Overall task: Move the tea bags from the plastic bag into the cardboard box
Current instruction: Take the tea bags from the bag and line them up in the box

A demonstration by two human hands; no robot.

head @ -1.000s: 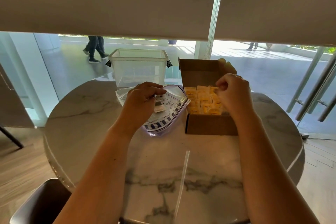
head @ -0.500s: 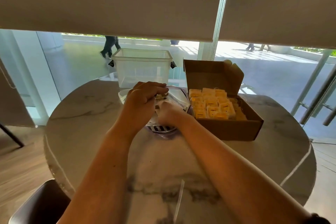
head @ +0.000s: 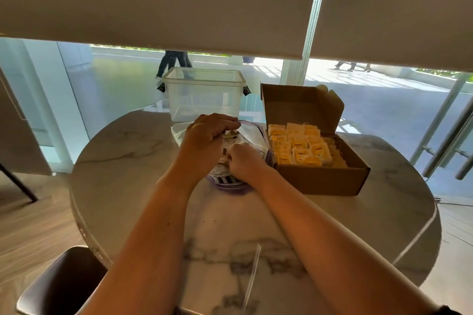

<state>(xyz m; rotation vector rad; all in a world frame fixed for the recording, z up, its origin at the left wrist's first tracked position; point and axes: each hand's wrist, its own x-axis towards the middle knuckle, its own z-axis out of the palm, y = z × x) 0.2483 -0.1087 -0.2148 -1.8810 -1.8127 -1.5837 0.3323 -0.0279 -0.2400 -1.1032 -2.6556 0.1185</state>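
A clear zip plastic bag (head: 252,133) with a purple rim lies on the round marble table (head: 133,161), left of an open cardboard box (head: 325,181). Several yellow tea bags (head: 298,147) fill the box. My left hand (head: 204,138) grips the bag's upper rim and holds its mouth open. My right hand (head: 243,161) reaches into the bag's mouth with its fingers curled; what they hold is hidden. A few tea bags show dimly inside the bag between my hands.
An empty clear plastic tub (head: 203,94) stands at the table's far edge, behind the bag. A dark chair (head: 61,281) sits at the near left. Glass walls and lowered blinds lie beyond the table.
My right hand left the box and moved left into the plastic bag. My left hand kept its grip on the bag's rim.
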